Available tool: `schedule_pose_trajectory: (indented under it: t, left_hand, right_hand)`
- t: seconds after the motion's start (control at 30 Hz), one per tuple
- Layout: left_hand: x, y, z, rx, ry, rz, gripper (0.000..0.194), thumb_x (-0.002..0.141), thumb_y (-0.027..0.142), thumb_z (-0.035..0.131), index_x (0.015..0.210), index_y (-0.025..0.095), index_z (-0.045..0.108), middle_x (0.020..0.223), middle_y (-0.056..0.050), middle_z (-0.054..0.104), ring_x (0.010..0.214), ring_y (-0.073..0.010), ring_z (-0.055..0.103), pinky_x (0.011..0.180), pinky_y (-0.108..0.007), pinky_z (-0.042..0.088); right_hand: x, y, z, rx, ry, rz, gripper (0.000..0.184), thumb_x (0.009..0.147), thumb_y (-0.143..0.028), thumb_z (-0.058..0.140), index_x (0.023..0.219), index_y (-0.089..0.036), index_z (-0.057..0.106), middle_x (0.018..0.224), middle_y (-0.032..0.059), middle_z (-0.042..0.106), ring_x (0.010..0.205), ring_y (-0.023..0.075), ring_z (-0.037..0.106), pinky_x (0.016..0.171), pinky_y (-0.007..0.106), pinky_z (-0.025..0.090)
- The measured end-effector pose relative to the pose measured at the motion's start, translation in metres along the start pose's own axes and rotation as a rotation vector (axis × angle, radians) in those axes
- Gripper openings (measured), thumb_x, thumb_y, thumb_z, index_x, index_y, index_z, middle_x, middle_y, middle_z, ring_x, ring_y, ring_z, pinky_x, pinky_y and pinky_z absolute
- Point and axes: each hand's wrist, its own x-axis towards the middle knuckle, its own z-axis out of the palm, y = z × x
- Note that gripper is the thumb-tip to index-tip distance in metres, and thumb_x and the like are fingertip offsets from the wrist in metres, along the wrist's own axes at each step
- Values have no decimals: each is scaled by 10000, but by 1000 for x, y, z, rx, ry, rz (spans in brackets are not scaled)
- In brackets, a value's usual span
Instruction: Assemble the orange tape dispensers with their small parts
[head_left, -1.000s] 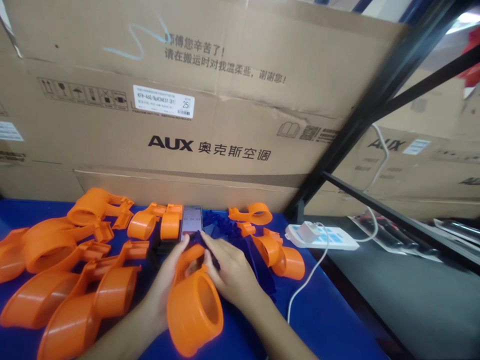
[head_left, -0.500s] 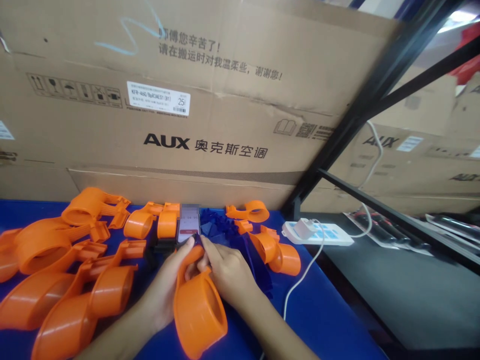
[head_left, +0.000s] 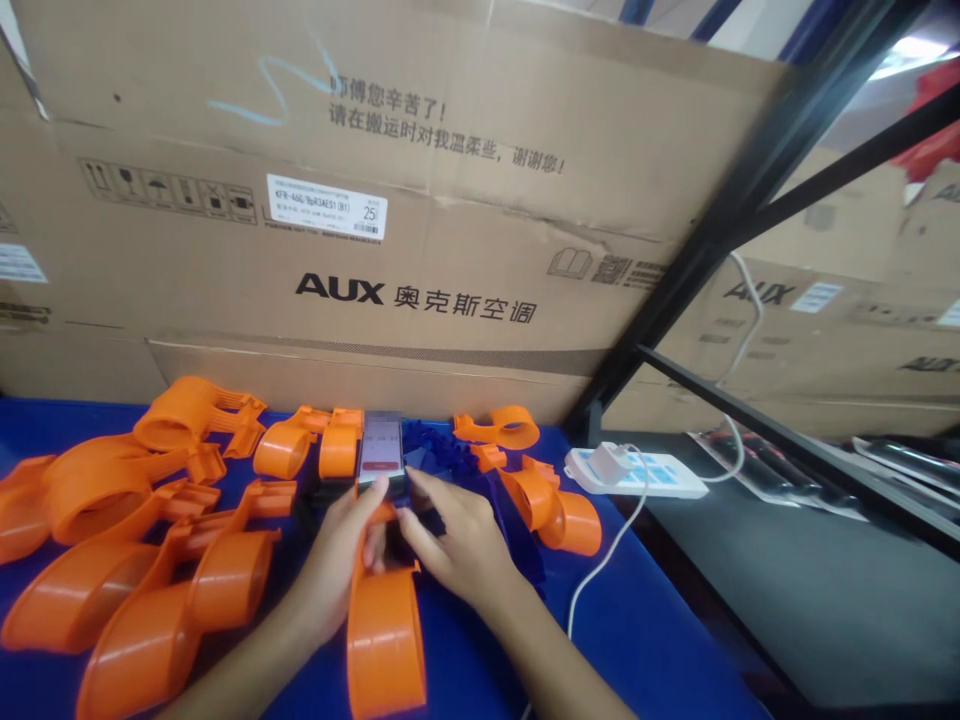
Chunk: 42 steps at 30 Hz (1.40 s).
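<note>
An orange plastic part [head_left: 386, 645], a wide ring on a short handle, hangs ring-down between my hands. My left hand [head_left: 341, 565] is closed round its handle, thumb on top. A small dark blue piece [head_left: 397, 497] sits at the handle's upper end, mostly covered by fingers. My right hand [head_left: 461, 540] has its thumb and forefinger at this blue piece from the right; its other fingers are partly hidden. Just beyond my fingertips a phone [head_left: 381, 445] with a lit screen stands propped up. To its right is a heap of dark blue pieces [head_left: 439, 450].
Several like orange parts [head_left: 105, 485] lie on the left of the blue table [head_left: 630, 640]; more orange parts [head_left: 577, 522] lie to the right. A white power strip [head_left: 637, 470] with a cable, a black rack post [head_left: 675, 270] and a large carton [head_left: 420, 230] stand behind.
The orange part has turned so its ring opening no longer faces right, and its ring hangs straighter down. My right thumb and forefinger have spread a little. The view shifts slightly.
</note>
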Motion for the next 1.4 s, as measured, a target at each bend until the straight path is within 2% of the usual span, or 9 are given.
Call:
schedule_pose_trajectory:
  t: [0.1, 0.23, 0.57, 0.73, 0.9, 0.97, 1.03, 1.17, 1.4]
  left_hand:
    - [4, -7, -5, 84, 13, 97, 581, 840, 662, 653, 520, 203, 497, 374, 32, 416, 354, -115, 402, 450, -260, 414]
    - [10, -13, -12, 114, -4, 128, 459, 823, 578, 715, 613, 198, 566, 370, 47, 441, 333, -109, 383, 425, -247, 369]
    - [12, -12, -12, 29, -35, 26, 562, 832, 539, 701, 459, 204, 447, 341, 32, 399, 314, -89, 350, 398, -237, 285]
    - [16, -1, -16, -25, -221, -87, 700, 842, 622, 628, 334, 220, 363, 293, 20, 281, 283, -70, 264, 371, -251, 194]
    - [17, 2, -17, -27, -141, -78, 622, 853, 574, 644, 397, 206, 433, 305, 23, 311, 297, -80, 284, 376, -244, 211]
    - [15, 1, -15, -36, -97, -79, 579, 852, 555, 654, 432, 202, 469, 311, 32, 315, 298, -83, 279, 374, -241, 208]
    - [11, 0, -13, -46, -76, -77, 590, 852, 548, 656, 419, 205, 446, 319, 32, 315, 306, -84, 291, 380, -240, 234]
    - [6, -2, -9, -23, -101, -66, 649, 848, 563, 649, 366, 211, 395, 328, 18, 322, 330, -87, 318, 413, -247, 312]
    - [6, -3, -9, 40, -75, -49, 638, 849, 584, 630, 376, 222, 402, 331, 15, 327, 328, -94, 310, 406, -256, 289]
  right_hand:
    - [-2, 0, 1, 26, 23, -7, 335, 941, -221, 578, 1272, -173, 578, 884, 68, 752, 724, 193, 711, 687, 309, 594]
    - [-4, 4, 2, 8, 9, -70, 340, 939, -232, 566, 1269, -149, 562, 804, 56, 721, 656, 183, 672, 645, 303, 570]
    - [1, 1, -7, 22, -103, -55, 311, 983, -243, 494, 1265, -138, 571, 913, 104, 744, 751, 216, 698, 706, 339, 578]
    - [5, 0, -20, 141, -37, 93, 266, 1036, -232, 395, 988, -193, 653, 772, 39, 717, 661, 164, 672, 646, 273, 523]
    - [13, 19, -36, -79, 164, 360, 275, 1015, -353, 483, 944, -207, 705, 754, 43, 714, 701, 203, 665, 662, 296, 472]
    - [15, 33, -39, -210, 181, 472, 300, 1001, -388, 490, 908, -214, 715, 753, 49, 712, 725, 221, 654, 691, 317, 445]
    - [15, 44, -41, -330, 151, 544, 268, 976, -380, 514, 984, -225, 732, 814, 56, 736, 802, 243, 657, 751, 343, 415]
    - [12, 55, -39, -432, 83, 590, 280, 956, -347, 526, 1128, -242, 721, 903, 60, 767, 913, 264, 649, 813, 371, 362]
    - [10, 60, -41, -427, 86, 564, 251, 959, -338, 544, 1103, -233, 721, 1002, 73, 776, 996, 285, 641, 842, 398, 345]
